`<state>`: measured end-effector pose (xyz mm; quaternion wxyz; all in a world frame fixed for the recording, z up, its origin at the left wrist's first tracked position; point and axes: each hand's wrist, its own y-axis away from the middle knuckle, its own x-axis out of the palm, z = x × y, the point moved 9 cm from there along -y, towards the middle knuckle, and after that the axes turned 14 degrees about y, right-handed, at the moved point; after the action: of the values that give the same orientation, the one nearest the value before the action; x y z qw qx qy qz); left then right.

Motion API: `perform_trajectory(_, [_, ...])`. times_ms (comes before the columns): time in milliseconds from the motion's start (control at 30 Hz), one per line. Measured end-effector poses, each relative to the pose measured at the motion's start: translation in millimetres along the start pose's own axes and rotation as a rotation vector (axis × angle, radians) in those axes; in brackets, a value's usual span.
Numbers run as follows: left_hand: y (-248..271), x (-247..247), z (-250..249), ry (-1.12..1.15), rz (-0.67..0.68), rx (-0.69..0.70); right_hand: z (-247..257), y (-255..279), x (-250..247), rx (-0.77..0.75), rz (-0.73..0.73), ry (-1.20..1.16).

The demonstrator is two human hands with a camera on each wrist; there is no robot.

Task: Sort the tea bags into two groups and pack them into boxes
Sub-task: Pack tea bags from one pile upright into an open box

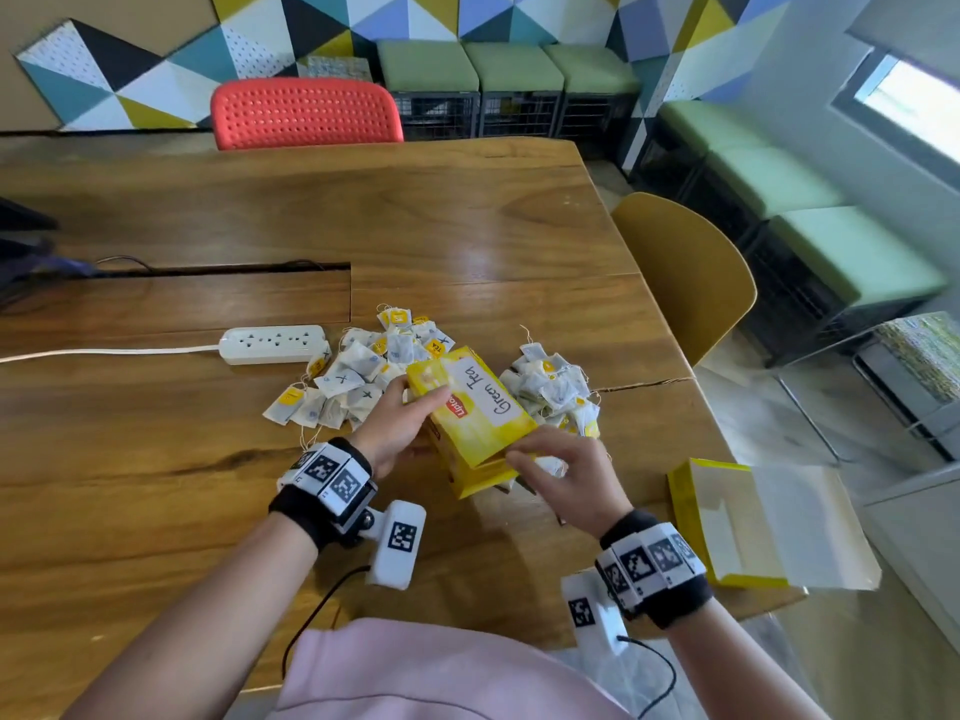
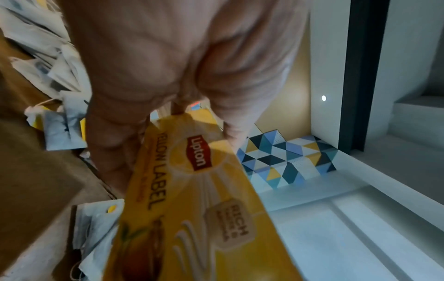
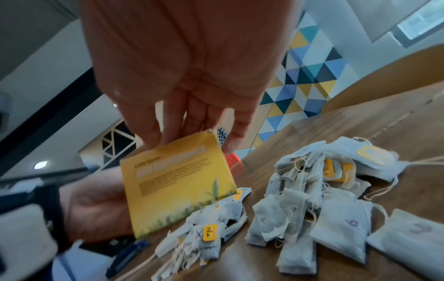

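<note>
Above the worktop (image 1: 156, 485), between the two tea bag piles (image 1: 358, 371), your left hand (image 1: 395, 423) and right hand (image 1: 566, 480) pinch opposite ends of the "Green Tea" box (image 1: 478, 413). Tilt it and it could scatter or mix the sorted piles. The second box (image 1: 748, 527) near the edge shows only overhead; the wrist views, blurred, seem to show printed sides.

A wooden worktop (image 1: 467, 226) fills the room's middle; a red chair (image 1: 306, 114) stands at its far side, a yellow chair (image 1: 685, 272) to the right, green cushioned stools (image 1: 514, 70) under a triangle-patterned wall (image 1: 322, 18), a bright window (image 1: 914, 106) at right
</note>
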<state>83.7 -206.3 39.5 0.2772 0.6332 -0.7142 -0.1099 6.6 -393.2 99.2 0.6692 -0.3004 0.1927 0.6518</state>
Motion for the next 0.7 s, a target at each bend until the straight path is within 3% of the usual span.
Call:
perform_trajectory(133, [7.0, -0.2, -0.3, 0.046, 0.067, -0.008, -21.1, -12.4, -11.0, 0.173, -0.109, -0.171])
perform_trajectory(367, [11.3, -35.0, 13.3, -0.069, 0.053, -0.032, -25.1, -16.2, 21.9, 0.156, 0.043, -0.056])
perform_trajectory(467, [21.8, -46.0, 18.2, -0.124, 0.071, -0.008, -32.6, -10.8, 43.6, 0.315, 0.171, -0.228])
perform_trajectory(567, [32.6, -41.7, 26.9, -0.247, 0.176, -0.008, -35.0, 2.1, 69.3, 0.483, 0.334, -0.356])
perform_trajectory(700, [43.3, -35.1, 39.1, -0.342, 0.258, -0.081, -23.1, 13.3, 94.3, 0.481, 0.534, -0.303])
